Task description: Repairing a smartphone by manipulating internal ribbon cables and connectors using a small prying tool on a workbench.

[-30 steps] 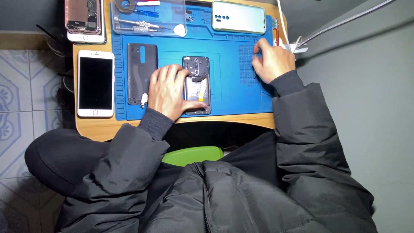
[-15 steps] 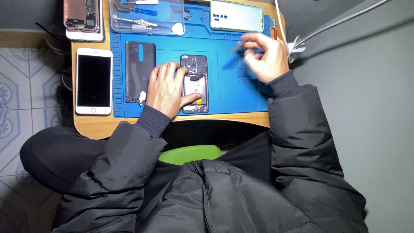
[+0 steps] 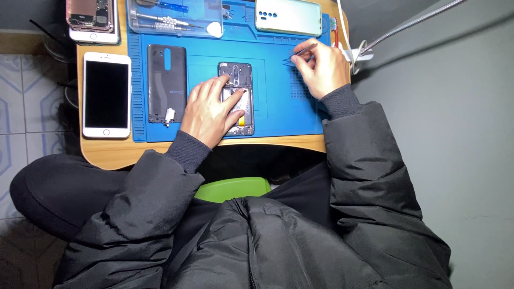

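Now the left hand (image 3: 211, 109) presses flat on the open phone (image 3: 236, 80), which points to twelve o'clock. At two o'clock, the right hand (image 3: 319, 68) pinches tweezers (image 3: 300, 53), well apart.

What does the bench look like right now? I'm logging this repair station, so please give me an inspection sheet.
Surface: blue mat on wooden table.
Job's things: opened phone under left hand; tweezers in right hand.
Clutter: dark back cover, white phone, pale phone, dismantled phone, clear tool tray.
Grip: left flat, right pinching.
Cables: white cable.
Surroundings: tiled floor, grey wall.
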